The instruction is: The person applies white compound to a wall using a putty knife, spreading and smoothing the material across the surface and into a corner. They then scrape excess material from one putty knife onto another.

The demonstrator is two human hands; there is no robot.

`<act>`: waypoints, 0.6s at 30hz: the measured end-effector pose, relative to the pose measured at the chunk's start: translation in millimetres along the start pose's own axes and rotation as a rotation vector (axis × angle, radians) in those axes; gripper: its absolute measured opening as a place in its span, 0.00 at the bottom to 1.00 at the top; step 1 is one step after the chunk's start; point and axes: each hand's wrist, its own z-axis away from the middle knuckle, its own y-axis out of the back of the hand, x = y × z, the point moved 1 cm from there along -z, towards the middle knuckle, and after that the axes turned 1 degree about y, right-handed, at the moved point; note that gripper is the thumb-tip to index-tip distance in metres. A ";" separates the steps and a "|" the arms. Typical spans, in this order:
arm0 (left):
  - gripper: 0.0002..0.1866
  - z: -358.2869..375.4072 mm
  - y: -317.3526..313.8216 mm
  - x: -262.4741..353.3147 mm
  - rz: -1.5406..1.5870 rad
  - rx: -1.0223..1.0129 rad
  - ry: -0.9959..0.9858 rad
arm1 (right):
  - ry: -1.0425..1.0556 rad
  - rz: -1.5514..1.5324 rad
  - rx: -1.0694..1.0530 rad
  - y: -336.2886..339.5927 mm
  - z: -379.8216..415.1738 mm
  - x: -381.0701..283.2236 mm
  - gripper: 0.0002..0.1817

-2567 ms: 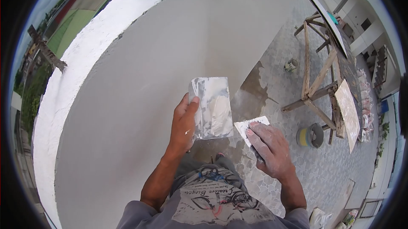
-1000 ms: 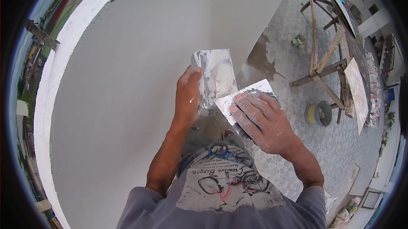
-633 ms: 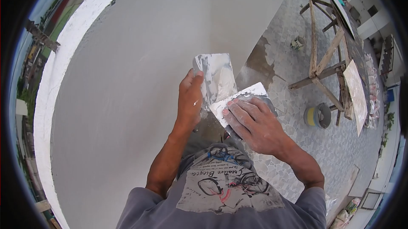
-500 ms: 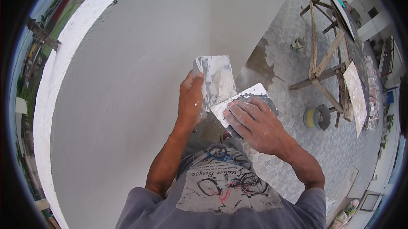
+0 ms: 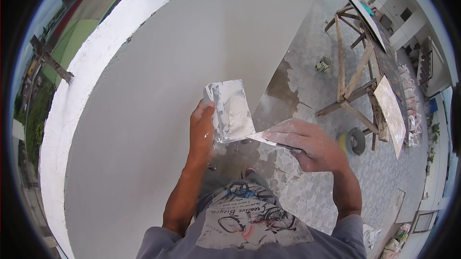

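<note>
My left hand (image 5: 202,127) is wrapped round the left edge of a flat rectangular plate (image 5: 222,96), like a plasterer's hawk. White putty (image 5: 238,111) lies smeared and heaped on the plate's face. My right hand (image 5: 314,144), slightly blurred, grips a thin, flat putty knife (image 5: 269,139) seen nearly edge-on. The knife's white-coated tip meets the lower right corner of the plate. The fingers of my right hand lie along the knife and hide much of it. A grey plastered wall (image 5: 139,110) stands just beyond and left of both hands.
The wall's white top edge (image 5: 55,134) curves along the left. A wooden trestle (image 5: 357,79) stands on the stone-patterned floor (image 5: 307,191) at right. Near it are a yellow-grey bucket (image 5: 356,141) and a smaller can (image 5: 323,64). A board (image 5: 389,112) leans there.
The right-hand knife has turned from lying broad face up over the plate's lower edge to nearly edge-on at its corner. The plate sits slightly lower and further left in view.
</note>
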 end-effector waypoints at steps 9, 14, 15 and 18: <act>0.21 0.5 6.7 -3.1 -0.010 0.013 0.041 | -0.352 -0.017 0.525 59.8 -28.1 8.0 0.13; 0.21 0.3 10.4 -3.2 -0.007 0.017 0.085 | -0.248 0.382 0.670 82.3 -47.6 30.6 0.16; 0.21 0.0 10.7 -3.1 -0.004 0.011 0.090 | -0.176 0.538 0.641 86.9 -53.9 32.4 0.17; 0.20 -1.3 12.7 -3.3 0.007 -0.001 0.097 | 0.008 0.981 0.535 97.0 -75.5 39.3 0.21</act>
